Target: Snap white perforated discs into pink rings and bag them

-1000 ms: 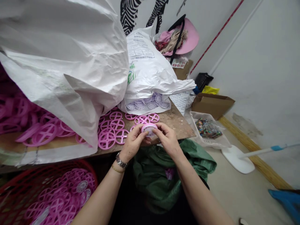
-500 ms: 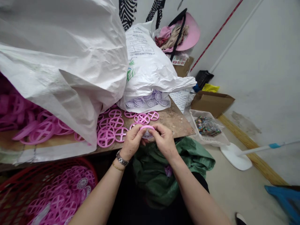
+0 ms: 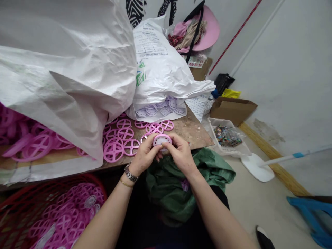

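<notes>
Between my two hands is a round plastic piece [image 3: 162, 139], a pink ring with a pale lilac disc in it, held over the table's front edge. My left hand [image 3: 146, 152] grips its left side, thumb on the disc's face. On the other side my right hand [image 3: 181, 151] pinches the ring, its thumb meeting the left one near the lower rim. Just left of my hands, pink spoked rings [image 3: 126, 133] lie in a loose cluster on the brown table [image 3: 198, 135]. Pale lilac discs [image 3: 166, 106] spill from the mouth of a white printed sack [image 3: 160, 65].
A large white sack [image 3: 77, 62] with pink rings covers the table's left. Below it stands a red basket [image 3: 101, 183] of pink rings and some pale discs. Green cloth [image 3: 171, 193] lies over my lap. On the right are a white bin [image 3: 230, 150] and a cardboard box [image 3: 233, 109].
The round piece has tilted so its disc face now shows more toward me, with both thumbs lower on it. The whole view has shifted slightly.
</notes>
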A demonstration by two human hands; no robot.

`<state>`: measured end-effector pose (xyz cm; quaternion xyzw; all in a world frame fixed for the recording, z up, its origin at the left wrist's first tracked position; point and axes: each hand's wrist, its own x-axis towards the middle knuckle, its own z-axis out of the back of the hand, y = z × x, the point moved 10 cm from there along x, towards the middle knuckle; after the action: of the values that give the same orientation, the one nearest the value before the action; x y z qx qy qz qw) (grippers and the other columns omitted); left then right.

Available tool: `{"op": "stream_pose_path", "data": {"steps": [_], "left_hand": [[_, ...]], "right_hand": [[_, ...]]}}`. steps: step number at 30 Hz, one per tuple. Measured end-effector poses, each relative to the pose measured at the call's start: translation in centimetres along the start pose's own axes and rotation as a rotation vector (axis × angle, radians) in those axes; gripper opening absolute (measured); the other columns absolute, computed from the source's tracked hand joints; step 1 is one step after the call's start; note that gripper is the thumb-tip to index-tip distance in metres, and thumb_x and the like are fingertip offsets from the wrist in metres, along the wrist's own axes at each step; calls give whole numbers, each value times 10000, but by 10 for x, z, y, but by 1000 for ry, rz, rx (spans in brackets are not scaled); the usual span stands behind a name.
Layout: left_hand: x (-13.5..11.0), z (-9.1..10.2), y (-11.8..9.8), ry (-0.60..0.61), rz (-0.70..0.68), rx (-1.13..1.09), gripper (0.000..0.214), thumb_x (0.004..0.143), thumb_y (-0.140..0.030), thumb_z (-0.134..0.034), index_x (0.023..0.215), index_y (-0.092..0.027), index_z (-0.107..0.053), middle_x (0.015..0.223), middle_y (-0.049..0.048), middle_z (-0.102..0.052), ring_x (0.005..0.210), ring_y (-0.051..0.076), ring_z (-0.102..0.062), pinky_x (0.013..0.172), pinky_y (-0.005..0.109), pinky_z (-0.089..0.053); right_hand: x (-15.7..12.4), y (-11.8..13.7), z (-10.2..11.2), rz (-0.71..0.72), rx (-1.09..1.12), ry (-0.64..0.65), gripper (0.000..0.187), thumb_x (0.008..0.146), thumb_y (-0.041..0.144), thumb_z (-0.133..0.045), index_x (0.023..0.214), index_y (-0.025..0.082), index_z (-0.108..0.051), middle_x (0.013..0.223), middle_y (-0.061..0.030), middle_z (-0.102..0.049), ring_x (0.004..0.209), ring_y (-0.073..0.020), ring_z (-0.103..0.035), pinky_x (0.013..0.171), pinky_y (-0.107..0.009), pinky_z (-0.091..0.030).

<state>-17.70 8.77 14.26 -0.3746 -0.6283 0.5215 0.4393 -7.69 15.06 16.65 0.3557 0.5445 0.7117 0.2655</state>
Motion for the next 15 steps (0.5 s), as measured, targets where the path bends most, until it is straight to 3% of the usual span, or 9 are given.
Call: {"op": "stream_pose_path", "data": {"steps": [2,6,10,12,15], "left_hand": [[0,-2,0,14,14,-5,293,832,-288,-645,1120,-235,-630,596,-15,-600,459,130,-563,421,219,-485],[2,-4,-3,13,6,-5,425,768,-275,-715,1181,-242,-620,841,24,-659,571,122,-599,469,217,-521],[1,4,-7,-88,-67,-102,472,782,-305,-703,1228,-255,-558,883,10,-602,596,102,-600,448,188,-499],[-2,12,-6,-180,-91,-115,379,815,-336,-669,1167,-232,-578,836,2,-583,564,92,-591,426,177,-477],[-4,18,-3,-258,-97,-102,318,834,-376,-646,1101,-210,-600,800,6,-597,552,93,-593,411,170,-461]], "right_hand": [[-3,-3,2,-3,18,-31,114,813,284,-609,874,202,-659,792,7,-644,752,-165,-584,720,-264,-477],[-10,-8,14,-23,34,-98,144,805,304,-627,901,202,-661,811,-4,-655,755,-174,-590,719,-272,-482],[-28,-13,39,-19,-137,-101,139,826,323,-632,903,212,-664,836,1,-651,771,-167,-576,741,-266,-455],[-41,-31,50,-62,-257,-20,158,847,346,-609,915,215,-665,837,2,-656,767,-170,-579,734,-269,-450],[-65,-78,73,-166,-521,102,190,865,363,-565,944,225,-670,851,-12,-681,777,-199,-610,731,-303,-464]]}}
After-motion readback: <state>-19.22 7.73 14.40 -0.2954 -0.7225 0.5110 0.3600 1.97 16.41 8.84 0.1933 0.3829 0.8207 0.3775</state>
